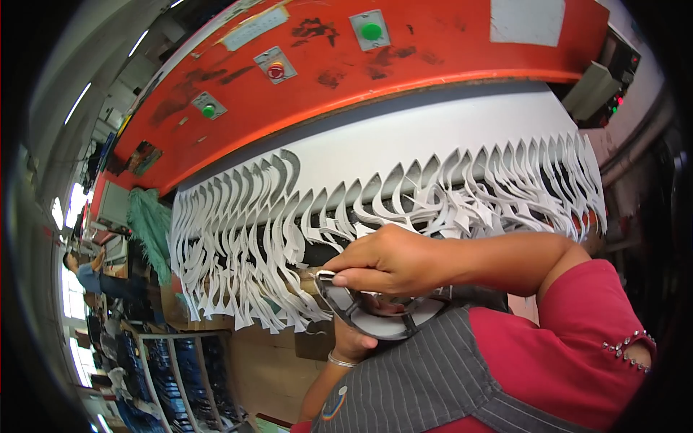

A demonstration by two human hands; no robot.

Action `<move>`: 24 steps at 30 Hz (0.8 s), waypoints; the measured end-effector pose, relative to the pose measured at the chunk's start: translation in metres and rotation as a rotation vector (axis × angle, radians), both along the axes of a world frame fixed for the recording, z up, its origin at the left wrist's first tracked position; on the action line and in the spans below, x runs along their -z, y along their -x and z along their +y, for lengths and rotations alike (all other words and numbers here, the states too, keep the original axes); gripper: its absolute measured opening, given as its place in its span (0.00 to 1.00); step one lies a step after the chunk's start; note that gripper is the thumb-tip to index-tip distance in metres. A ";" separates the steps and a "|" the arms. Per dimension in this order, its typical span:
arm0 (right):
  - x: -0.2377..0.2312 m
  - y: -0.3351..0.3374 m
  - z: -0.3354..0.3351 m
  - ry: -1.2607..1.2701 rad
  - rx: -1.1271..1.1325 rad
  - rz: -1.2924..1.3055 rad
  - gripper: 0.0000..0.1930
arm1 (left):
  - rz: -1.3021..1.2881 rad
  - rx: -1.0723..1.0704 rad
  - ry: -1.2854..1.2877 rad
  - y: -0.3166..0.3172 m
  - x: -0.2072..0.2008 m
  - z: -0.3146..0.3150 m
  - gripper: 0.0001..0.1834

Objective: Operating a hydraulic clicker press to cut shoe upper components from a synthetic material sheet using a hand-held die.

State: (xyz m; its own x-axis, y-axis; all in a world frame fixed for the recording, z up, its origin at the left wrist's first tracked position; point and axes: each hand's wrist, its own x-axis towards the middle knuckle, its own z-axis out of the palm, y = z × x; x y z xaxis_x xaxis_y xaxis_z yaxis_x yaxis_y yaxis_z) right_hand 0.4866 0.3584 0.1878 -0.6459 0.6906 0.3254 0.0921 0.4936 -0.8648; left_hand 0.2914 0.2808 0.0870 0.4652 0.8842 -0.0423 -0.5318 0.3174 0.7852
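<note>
A metal cutting die [408,318], a curved dark frame with crossbars and white sheet material inside, is held tilted close to my body. My right hand [390,258] is closed around its far left end, with the thumb along the rim. From below, my left hand [352,340] grips the lower edge; most of its fingers are hidden behind the die. Beyond my hands a stack of white sheet material [469,119] lies on the machine bed. Its near part is cut into many curved, pointed strips [253,238] that hang over the front edge.
Across the back runs a red press beam [303,72] with green buttons [371,31] and a red stop knob [276,70]. Green netting [149,229] hangs at the left. A rack [184,375] stands lower left, and another person [108,281] is farther off.
</note>
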 end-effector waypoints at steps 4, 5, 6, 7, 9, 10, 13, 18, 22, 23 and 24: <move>0.011 0.010 -0.022 0.210 -0.021 -0.179 0.43 | 0.010 -0.386 -0.094 -0.015 -0.036 -0.002 0.40; 0.024 0.016 -0.029 0.165 0.000 -0.194 0.43 | 0.078 -0.411 -0.070 -0.008 -0.032 -0.003 0.36; 0.036 0.024 -0.041 -0.009 0.068 -0.189 0.41 | 0.244 -0.541 -0.139 -0.012 -0.039 -0.010 0.33; 0.048 0.026 -0.047 -0.170 0.151 -0.178 0.40 | 0.390 -0.536 -0.117 -0.011 -0.037 -0.015 0.29; 0.052 0.034 -0.057 -0.098 0.170 -0.287 0.39 | 0.455 -0.460 -0.158 0.004 -0.018 -0.030 0.27; 0.046 0.038 -0.062 -0.113 0.206 -0.301 0.31 | 0.422 -0.549 -0.171 -0.002 -0.017 -0.036 0.26; 0.051 0.040 -0.070 0.173 0.194 -0.184 0.24 | 0.372 -0.627 -0.167 -0.008 -0.014 -0.048 0.24; 0.036 0.052 -0.077 0.229 0.104 0.124 0.16 | 0.233 -0.695 -0.260 0.001 -0.026 -0.058 0.13; 0.033 0.056 -0.078 0.325 0.072 0.067 0.17 | 0.274 -0.687 -0.265 0.013 -0.034 -0.059 0.07; 0.032 0.059 -0.075 0.327 0.080 0.063 0.17 | 0.268 -0.681 -0.262 0.020 -0.031 -0.057 0.07; 0.030 0.061 -0.071 0.240 0.074 0.056 0.18 | 0.325 -0.630 -0.282 0.029 -0.026 -0.055 0.07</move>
